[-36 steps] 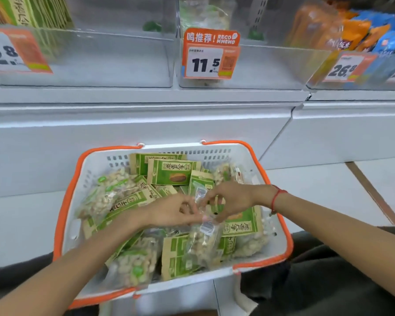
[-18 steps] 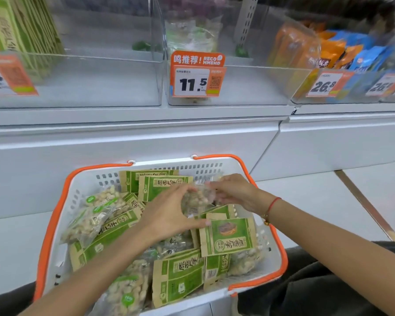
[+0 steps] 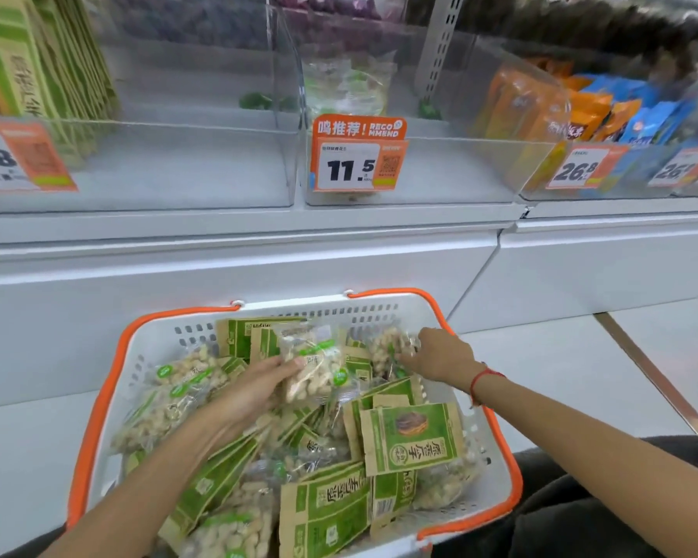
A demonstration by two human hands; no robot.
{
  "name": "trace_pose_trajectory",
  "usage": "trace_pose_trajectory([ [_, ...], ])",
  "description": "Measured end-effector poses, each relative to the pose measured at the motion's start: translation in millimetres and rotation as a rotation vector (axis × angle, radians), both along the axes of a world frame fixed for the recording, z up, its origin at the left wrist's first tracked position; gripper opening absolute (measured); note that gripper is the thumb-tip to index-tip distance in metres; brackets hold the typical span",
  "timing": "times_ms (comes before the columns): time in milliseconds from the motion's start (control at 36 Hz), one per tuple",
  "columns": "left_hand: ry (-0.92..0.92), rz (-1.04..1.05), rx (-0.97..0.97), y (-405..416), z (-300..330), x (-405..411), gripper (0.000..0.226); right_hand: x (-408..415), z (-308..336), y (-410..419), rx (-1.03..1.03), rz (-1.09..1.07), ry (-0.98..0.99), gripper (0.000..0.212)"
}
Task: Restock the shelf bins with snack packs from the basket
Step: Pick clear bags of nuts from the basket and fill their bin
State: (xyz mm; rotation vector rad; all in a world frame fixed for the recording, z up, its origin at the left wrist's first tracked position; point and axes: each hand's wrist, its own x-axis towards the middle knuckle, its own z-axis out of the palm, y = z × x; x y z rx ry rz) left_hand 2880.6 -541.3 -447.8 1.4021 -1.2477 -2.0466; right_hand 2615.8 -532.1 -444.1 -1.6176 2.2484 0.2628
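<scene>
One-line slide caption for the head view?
Left hand holds a clear peanut pack; right hand grips another in the basket.

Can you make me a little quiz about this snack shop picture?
1. True or false: the left hand holds a clear peanut pack.
2. What number is on the middle price tag?
3. The basket rim is: A blue, B orange, C black.

Key: 1 true. 2 is 11.5. 3 is B.
</scene>
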Motion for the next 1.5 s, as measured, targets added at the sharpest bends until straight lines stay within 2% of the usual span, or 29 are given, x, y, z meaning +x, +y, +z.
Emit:
trace_pose_trajectory([
  [56,0.054,-0.01,0.072,0,-8,7,0.039,3,-17,7,-0.078,0.044,0.049,0.037],
  [139,0.056,-0.025,0.071,0,-13,10,0.064,3,-33,13,-0.175,0.078,0.067,0.034],
  [222,0.105,0.05,0.077,1,-10,9,0.055,-2,-29,3,-0.131,0.018,-0.007,0.021],
  [278,0.165,0.113,0.092,-2,-11,9,0.057,-11,-15,-9,-0.097,-0.081,-0.099,0.015],
  [333,0.221,0.162,0.077,-6,-11,8,0.044,-23,3,-20,-0.105,-0.189,-0.296,0.015],
  [389,0.208,0.161,0.044,-8,-8,8,0.043,-37,21,-24,-0.094,-0.308,-0.541,0.006],
  [444,0.173,0.139,-0.016,-11,-7,9,0.062,-49,36,-23,-0.045,-0.401,-0.805,0.004],
  [500,0.14,0.129,-0.073,-12,-7,9,0.085,-60,47,-21,0.054,-0.407,-1.044,0.013],
  [611,0.083,0.152,-0.132,-10,-3,2,0.091,-55,64,-16,0.206,-0.342,-1.297,0.036],
  [639,0.07,0.152,-0.139,-9,0,1,0.092,-50,68,-14,0.208,-0.318,-1.322,0.035],
  [694,0.053,0.14,-0.134,-8,0,-1,0.087,-34,72,-9,0.121,-0.258,-1.288,0.026],
  [750,0.068,0.11,-0.073,-9,0,-3,0.077,-15,74,-5,-0.105,-0.171,-1.195,0.026],
  [833,0.127,0.072,0.018,-13,5,-8,0.049,13,74,6,-0.423,0.148,-1.018,0.034],
  [917,0.209,0.099,0.092,-18,10,-9,0.038,25,69,20,-0.476,0.562,-0.719,0.033],
  [1000,0.305,0.122,0.187,-19,12,-4,0.041,27,66,29,-0.479,0.676,-0.581,0.038],
  [1056,0.353,0.126,0.214,-18,13,-4,0.041,29,66,31,-0.448,0.625,-0.62,0.04],
  [1111,0.384,0.1,0.203,-16,15,-7,0.045,33,67,29,-0.377,0.426,-0.811,0.036],
  [1167,0.384,0.052,0.185,-13,16,-11,0.045,38,67,26,-0.37,0.188,-1.007,0.021],
  [1222,0.363,0.012,0.163,-11,16,-14,0.045,42,67,21,-0.436,0.037,-1.023,0.008],
  [1333,0.355,-0.084,0.107,-9,20,-19,0.053,42,67,17,-0.304,-0.132,-1.036,0.064],
  [1361,0.355,-0.082,0.108,-8,23,-19,0.06,39,64,17,-0.29,-0.12,-1.028,0.07],
  [1417,0.321,-0.094,0.087,-8,24,-17,0.097,35,61,17,-0.288,-0.078,-0.992,0.075],
  [1444,0.295,-0.107,0.068,-9,21,-16,0.107,35,63,16,-0.285,-0.056,-0.971,0.076],
  [1472,0.271,-0.109,0.049,-9,21,-14,0.106,32,64,14,-0.279,-0.026,-0.955,0.077],
  [1500,0.262,-0.099,0.026,-9,22,-13,0.092,28,67,11,-0.264,0.011,-0.934,0.077],
])
